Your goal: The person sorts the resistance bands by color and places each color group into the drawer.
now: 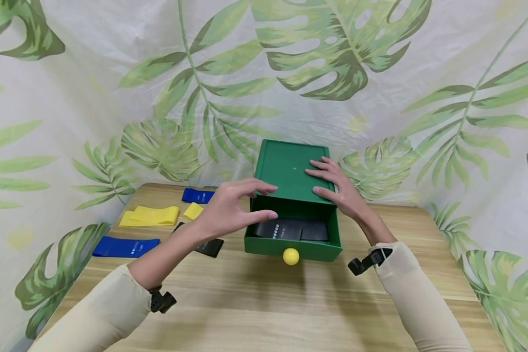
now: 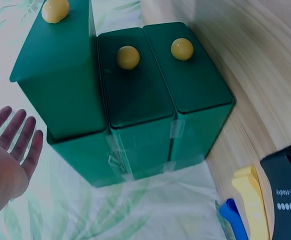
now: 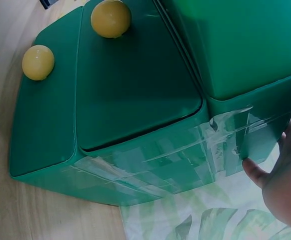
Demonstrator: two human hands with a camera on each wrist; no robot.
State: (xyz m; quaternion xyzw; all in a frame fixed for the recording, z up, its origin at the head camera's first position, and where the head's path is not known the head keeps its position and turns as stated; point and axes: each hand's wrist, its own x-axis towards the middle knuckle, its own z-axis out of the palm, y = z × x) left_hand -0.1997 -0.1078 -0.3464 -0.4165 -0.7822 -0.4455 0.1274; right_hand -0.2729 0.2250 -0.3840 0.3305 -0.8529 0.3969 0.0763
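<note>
A green drawer cabinet (image 1: 286, 164) stands at the back of the table. Its top drawer (image 1: 317, 252), with a yellow ball knob (image 1: 291, 256), is pulled out. Inside lies a black resistance band (image 1: 308, 231) marked Heavy. My left hand (image 1: 229, 208) hovers beside the drawer's left front, thumb and fingers apart, holding nothing; the left wrist view shows its fingers (image 2: 23, 135) spread. On the cabinet's right side and top rests my right hand (image 1: 336, 186), fingers extended. Its thumb (image 3: 255, 172) touches the taped side in the right wrist view.
Left of the cabinet lie two blue bands (image 1: 125, 247) (image 1: 198, 195), a yellow band (image 1: 151, 216), a smaller yellow piece (image 1: 193, 211) and a black band (image 1: 210, 248), partly behind my left forearm. Two closed drawers (image 2: 135, 95) (image 2: 193, 80) sit below the pulled-out one. A leaf-print curtain (image 1: 229, 98) hangs behind.
</note>
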